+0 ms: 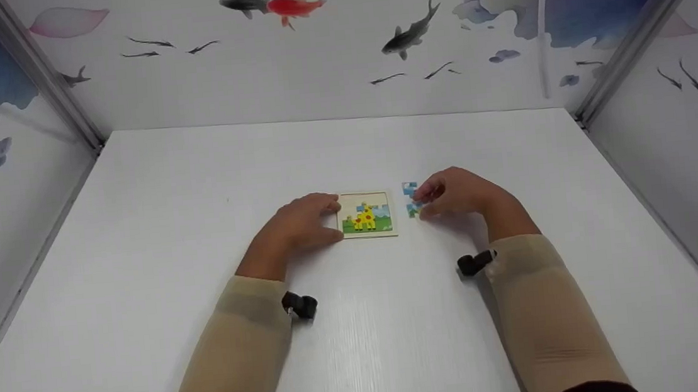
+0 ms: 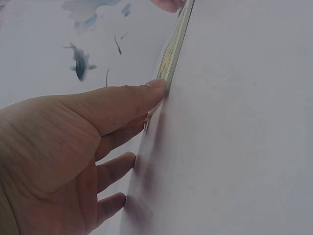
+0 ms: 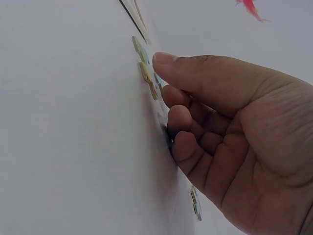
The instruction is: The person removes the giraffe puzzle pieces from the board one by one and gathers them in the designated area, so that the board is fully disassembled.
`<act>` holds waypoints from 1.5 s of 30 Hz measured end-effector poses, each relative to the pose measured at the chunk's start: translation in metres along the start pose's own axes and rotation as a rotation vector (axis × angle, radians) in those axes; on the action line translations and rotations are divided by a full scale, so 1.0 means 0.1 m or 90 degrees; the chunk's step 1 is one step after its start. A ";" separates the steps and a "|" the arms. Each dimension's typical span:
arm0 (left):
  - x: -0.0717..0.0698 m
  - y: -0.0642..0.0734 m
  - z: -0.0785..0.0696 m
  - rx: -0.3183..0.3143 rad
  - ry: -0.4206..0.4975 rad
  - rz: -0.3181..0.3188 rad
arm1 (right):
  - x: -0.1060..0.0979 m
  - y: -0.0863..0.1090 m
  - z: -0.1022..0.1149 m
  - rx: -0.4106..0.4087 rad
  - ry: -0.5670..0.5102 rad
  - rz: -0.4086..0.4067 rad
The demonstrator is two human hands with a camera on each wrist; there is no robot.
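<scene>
A square wooden puzzle board (image 1: 368, 237) with a giraffe picture lies on the table, its upper part bare wood. My left hand (image 1: 304, 222) holds the board by its left side, thumb at the near corner and fingers at the far one. In the left wrist view the thumb (image 2: 155, 87) presses the board's edge (image 2: 177, 54). Right of the board, my right hand (image 1: 459, 191) bends over loose jigsaw pieces (image 1: 410, 189). In the right wrist view a gap shows between thumb and index finger, their tips right beside the pieces (image 3: 146, 78); the fingers partly hide them.
The white table (image 1: 362, 346) meets a back wall (image 1: 337, 64) printed with fish. Side panels stand at left and right. A small black camera (image 1: 300, 305) is strapped to the left wrist, another black camera (image 1: 475, 264) to the right.
</scene>
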State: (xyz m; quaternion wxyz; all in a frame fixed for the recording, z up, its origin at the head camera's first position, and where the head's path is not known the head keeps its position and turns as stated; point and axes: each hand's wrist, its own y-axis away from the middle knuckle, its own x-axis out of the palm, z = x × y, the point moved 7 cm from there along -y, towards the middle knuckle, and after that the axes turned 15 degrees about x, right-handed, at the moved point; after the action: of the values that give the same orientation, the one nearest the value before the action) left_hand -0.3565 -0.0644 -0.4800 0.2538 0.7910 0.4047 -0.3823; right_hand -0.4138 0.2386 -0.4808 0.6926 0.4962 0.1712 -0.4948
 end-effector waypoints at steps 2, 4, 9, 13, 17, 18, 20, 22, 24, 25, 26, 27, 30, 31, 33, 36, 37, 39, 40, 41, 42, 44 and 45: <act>0.00 0.00 0.00 -0.001 0.003 -0.001 | -0.01 0.02 0.03 0.002 -0.001 -0.004; 0.01 -0.01 0.01 -0.003 0.005 0.000 | -0.01 0.05 0.08 -0.002 -0.002 -0.006; 0.02 -0.02 0.01 -0.009 0.008 0.006 | 0.06 0.11 0.30 -0.022 0.003 -0.001; 0.01 -0.02 0.01 -0.015 0.010 0.007 | 0.16 0.14 0.48 -0.039 0.006 0.006; 0.00 -0.03 0.01 -0.019 0.011 0.007 | 0.22 0.17 0.68 -0.079 0.006 -0.001; 0.00 -0.03 0.01 -0.019 0.010 0.007 | 0.24 0.18 0.73 -0.092 0.004 -0.001; 0.00 -0.04 0.00 -0.017 0.005 0.010 | 0.28 0.20 0.81 -0.115 -0.002 0.002; 0.00 -0.04 0.00 -0.016 0.000 0.012 | 0.31 0.20 0.87 -0.123 -0.009 0.005; 0.00 -0.04 0.00 -0.017 0.000 0.013 | 0.34 0.19 0.89 -0.121 -0.013 0.006; 0.00 -0.04 0.00 -0.020 0.001 0.013 | 0.35 0.18 0.89 -0.118 -0.014 0.006; 0.00 -0.03 0.00 -0.024 0.004 0.013 | 0.37 0.17 0.89 -0.115 -0.016 0.005; 0.00 -0.03 0.00 -0.027 0.006 0.012 | 0.38 0.16 0.89 -0.112 -0.018 0.004; -0.01 -0.02 -0.01 -0.031 0.010 0.009 | 0.43 0.13 0.88 -0.105 -0.019 0.003; -0.01 -0.02 -0.01 -0.030 0.011 0.009 | 0.45 0.12 0.89 -0.104 -0.016 0.005; -0.01 -0.02 0.00 -0.030 0.009 0.008 | 0.49 0.11 0.89 -0.102 -0.007 0.007; 0.00 -0.02 0.00 -0.032 0.010 0.010 | 0.53 0.11 0.89 -0.096 0.015 0.008; 0.00 -0.01 0.00 -0.034 0.010 0.010 | 0.54 0.11 0.90 -0.094 0.023 0.009; 0.00 -0.01 0.00 -0.035 0.010 0.011 | 0.56 0.10 0.90 -0.090 0.039 0.009; 0.00 -0.01 0.00 -0.035 0.010 0.012 | 0.56 0.10 0.90 -0.087 0.047 0.008; 0.00 -0.01 0.00 -0.033 0.008 0.013 | 0.57 0.10 0.90 -0.086 0.053 0.009; 0.00 -0.02 0.00 -0.030 0.006 0.013 | 0.57 0.10 0.90 -0.086 0.058 0.009; 0.00 -0.02 -0.01 -0.021 -0.001 0.014 | 0.58 0.10 0.91 -0.090 0.066 0.008; -0.01 -0.02 -0.01 -0.016 -0.005 0.014 | 0.58 0.09 0.91 -0.094 0.069 0.007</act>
State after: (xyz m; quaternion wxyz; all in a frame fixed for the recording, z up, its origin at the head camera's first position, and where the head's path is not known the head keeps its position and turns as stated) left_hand -0.3582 -0.0628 -0.4791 0.2696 0.7908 0.3996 -0.3771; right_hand -0.4026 0.1306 -0.4773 0.7197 0.4710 0.2414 -0.4493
